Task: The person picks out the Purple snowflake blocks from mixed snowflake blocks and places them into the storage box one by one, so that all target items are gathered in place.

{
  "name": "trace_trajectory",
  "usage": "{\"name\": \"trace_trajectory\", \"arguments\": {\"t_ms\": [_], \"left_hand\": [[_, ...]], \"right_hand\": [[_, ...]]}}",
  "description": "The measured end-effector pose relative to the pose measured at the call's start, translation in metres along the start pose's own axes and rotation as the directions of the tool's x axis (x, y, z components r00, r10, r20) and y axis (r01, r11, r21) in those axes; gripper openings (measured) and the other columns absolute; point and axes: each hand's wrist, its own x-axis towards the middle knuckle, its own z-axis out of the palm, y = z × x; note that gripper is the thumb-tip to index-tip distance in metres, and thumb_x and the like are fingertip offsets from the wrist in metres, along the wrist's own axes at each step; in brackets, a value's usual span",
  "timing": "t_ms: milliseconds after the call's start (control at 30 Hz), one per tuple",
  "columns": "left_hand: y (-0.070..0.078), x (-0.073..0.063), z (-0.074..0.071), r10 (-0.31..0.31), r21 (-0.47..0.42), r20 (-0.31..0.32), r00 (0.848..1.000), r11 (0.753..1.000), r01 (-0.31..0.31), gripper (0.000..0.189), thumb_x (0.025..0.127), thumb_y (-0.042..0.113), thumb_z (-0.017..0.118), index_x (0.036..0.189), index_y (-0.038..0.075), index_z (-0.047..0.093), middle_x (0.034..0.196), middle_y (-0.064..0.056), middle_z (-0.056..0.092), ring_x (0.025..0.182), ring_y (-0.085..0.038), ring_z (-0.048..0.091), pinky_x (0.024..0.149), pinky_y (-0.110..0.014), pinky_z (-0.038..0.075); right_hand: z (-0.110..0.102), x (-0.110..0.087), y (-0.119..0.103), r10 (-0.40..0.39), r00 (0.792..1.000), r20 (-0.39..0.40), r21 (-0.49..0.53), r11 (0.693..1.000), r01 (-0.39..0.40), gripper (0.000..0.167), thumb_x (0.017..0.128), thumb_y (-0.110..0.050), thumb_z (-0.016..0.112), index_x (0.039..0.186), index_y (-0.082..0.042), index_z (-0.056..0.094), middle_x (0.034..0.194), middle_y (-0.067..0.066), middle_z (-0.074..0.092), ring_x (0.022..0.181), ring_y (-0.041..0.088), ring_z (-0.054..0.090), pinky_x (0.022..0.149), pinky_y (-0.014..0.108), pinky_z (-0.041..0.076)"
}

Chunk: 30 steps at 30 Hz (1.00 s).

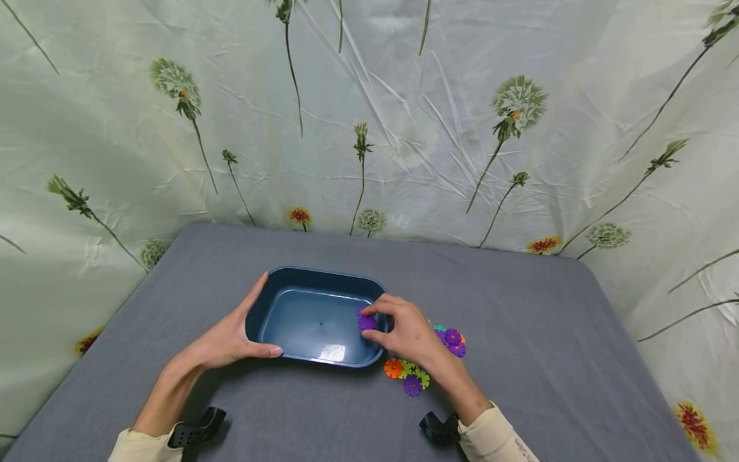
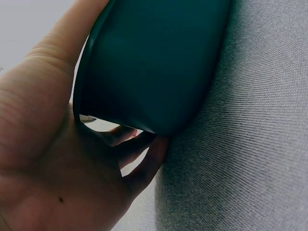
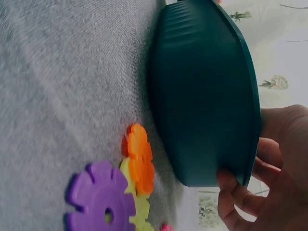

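A dark blue rectangular plastic basin sits on the table. My left hand grips its left end, thumb at the near rim and fingers along the outer wall, as the left wrist view also shows. My right hand is over the basin's right end, thumb and fingertips pinching a purple flower-shaped disc inside the rim. In the right wrist view the basin's wall hides that disc, and some fingers of this hand are outside the wall.
Right of the basin lie flower-shaped discs: an orange disc, a purple disc and yellow-green discs. Another cluster of purple discs, with orange and teal edges, is partly behind my right wrist. A flower-print curtain surrounds the grey-covered table.
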Motion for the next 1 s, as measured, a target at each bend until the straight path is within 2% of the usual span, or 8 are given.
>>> {"name": "trace_trajectory", "arguments": {"t_ms": [167,367,633,867,1000], "left_hand": [[-0.004,-0.001,0.002,-0.014,-0.001,-0.003,1.0,1.0,0.014,0.138,0.076,0.033,0.093,0.167,0.035,-0.01,0.176,-0.021,-0.001,0.155,-0.059,0.013,0.11,-0.08,0.027],[-0.004,0.001,0.002,-0.018,0.001,0.002,1.0,1.0,0.018,0.136,0.077,0.034,0.092,0.167,0.035,-0.011,0.176,-0.019,-0.002,0.156,-0.058,0.012,0.11,-0.081,0.028],[-0.003,0.0,-0.001,-0.012,0.003,-0.002,1.0,1.0,0.012,0.137,0.077,0.033,0.092,0.167,0.036,-0.01,0.176,-0.021,-0.001,0.156,-0.059,0.012,0.11,-0.081,0.027],[-0.004,0.001,0.001,-0.013,0.0,-0.001,1.0,1.0,0.013,0.136,0.077,0.035,0.092,0.167,0.036,-0.01,0.176,-0.02,0.0,0.156,-0.058,0.013,0.111,-0.08,0.027],[-0.003,0.0,0.0,-0.002,0.007,-0.001,1.0,1.0,0.002,0.136,0.077,0.035,0.092,0.168,0.034,-0.009,0.176,-0.02,0.0,0.156,-0.058,0.014,0.11,-0.08,0.028]], "right_hand": [[0.006,0.001,-0.002,0.049,0.999,-0.002,-0.08,0.996,-0.049,0.027,0.086,-0.024,0.087,0.112,-0.02,0.08,0.102,-0.008,0.07,0.095,0.015,0.063,0.078,0.028,0.05],[0.008,0.005,-0.006,0.117,0.993,0.021,-0.105,0.988,-0.114,0.026,0.085,-0.025,0.088,0.109,-0.019,0.081,0.1,-0.007,0.071,0.092,0.017,0.065,0.074,0.026,0.048],[0.009,0.014,-0.014,0.2,0.977,0.072,-0.177,0.967,-0.185,0.026,0.083,-0.025,0.089,0.107,-0.02,0.081,0.105,-0.005,0.075,0.095,0.018,0.069,0.079,0.034,0.055],[0.011,0.017,-0.017,0.269,0.961,0.061,-0.211,0.945,-0.251,0.026,0.081,-0.025,0.091,0.105,-0.022,0.081,0.108,-0.004,0.077,0.095,0.019,0.069,0.076,0.035,0.054],[0.012,0.017,-0.017,0.275,0.959,0.062,-0.21,0.943,-0.257,0.027,0.081,-0.024,0.091,0.106,-0.022,0.08,0.111,-0.002,0.077,0.101,0.021,0.07,0.08,0.039,0.056]]}}
